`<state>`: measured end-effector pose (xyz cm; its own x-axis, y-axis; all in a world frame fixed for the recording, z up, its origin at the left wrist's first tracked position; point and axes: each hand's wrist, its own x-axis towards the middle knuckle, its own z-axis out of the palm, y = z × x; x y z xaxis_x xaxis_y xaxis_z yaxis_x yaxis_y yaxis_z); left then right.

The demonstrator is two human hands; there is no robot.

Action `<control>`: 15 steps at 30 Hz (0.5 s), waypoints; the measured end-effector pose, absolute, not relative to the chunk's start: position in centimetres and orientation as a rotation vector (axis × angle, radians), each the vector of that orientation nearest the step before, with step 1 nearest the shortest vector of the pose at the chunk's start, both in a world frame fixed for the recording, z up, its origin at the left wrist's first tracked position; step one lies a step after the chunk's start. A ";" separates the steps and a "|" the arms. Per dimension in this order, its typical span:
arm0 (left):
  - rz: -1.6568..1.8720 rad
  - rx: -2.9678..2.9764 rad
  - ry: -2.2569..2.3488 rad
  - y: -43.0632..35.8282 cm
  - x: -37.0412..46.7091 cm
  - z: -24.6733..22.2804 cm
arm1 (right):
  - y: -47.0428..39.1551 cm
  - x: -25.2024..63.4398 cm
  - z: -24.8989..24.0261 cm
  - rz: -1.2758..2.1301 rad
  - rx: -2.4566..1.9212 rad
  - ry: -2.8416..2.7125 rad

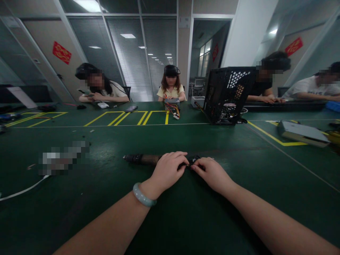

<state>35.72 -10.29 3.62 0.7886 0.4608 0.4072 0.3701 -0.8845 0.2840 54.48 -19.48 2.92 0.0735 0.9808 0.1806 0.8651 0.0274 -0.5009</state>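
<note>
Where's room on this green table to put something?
Bare green table lies between the right forearm and the silver box, also between right forearm and left forearm. It's crowded around the left hand, right hand and dark tool, and beside the black computer case.

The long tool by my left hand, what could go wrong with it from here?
The long tool looks round and lies on its side, so it might roll if nudged. The small dark part by the fingertips of your right hand could slip and be hard to spot against the dark green table. Your left hand hides part of the view there, so a slip might go unnoticed.
</note>
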 end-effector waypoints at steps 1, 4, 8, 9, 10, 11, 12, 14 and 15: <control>0.703 2.793 0.648 -10.3 35.7 3.6 | -19.5 54.4 3.0 0.319 -1.874 -1.824; 0.708 2.792 0.635 -10.2 35.7 3.5 | -19.5 54.4 3.0 0.333 -1.874 -1.821; 0.743 2.758 0.664 -10.3 35.8 3.5 | -19.4 54.5 2.8 0.338 -1.860 -1.815; 0.748 2.753 0.670 -10.3 35.8 3.5 | -19.4 54.5 2.8 0.341 -1.858 -1.815; 0.750 2.750 0.673 -10.3 35.9 3.4 | -19.4 54.6 2.7 0.346 -1.857 -1.816; 0.752 2.748 0.675 -10.3 35.9 3.4 | -19.4 54.6 2.6 0.346 -1.857 -1.818; 0.755 2.746 0.677 -10.3 35.9 3.4 | -19.4 54.6 2.6 0.341 -1.855 -1.819; 0.756 2.746 0.684 -10.3 35.9 3.4 | -19.4 54.6 2.5 0.318 -1.851 -1.824; 0.752 2.749 0.686 -10.3 35.9 3.4 | -19.3 54.6 2.5 0.304 -1.850 -1.827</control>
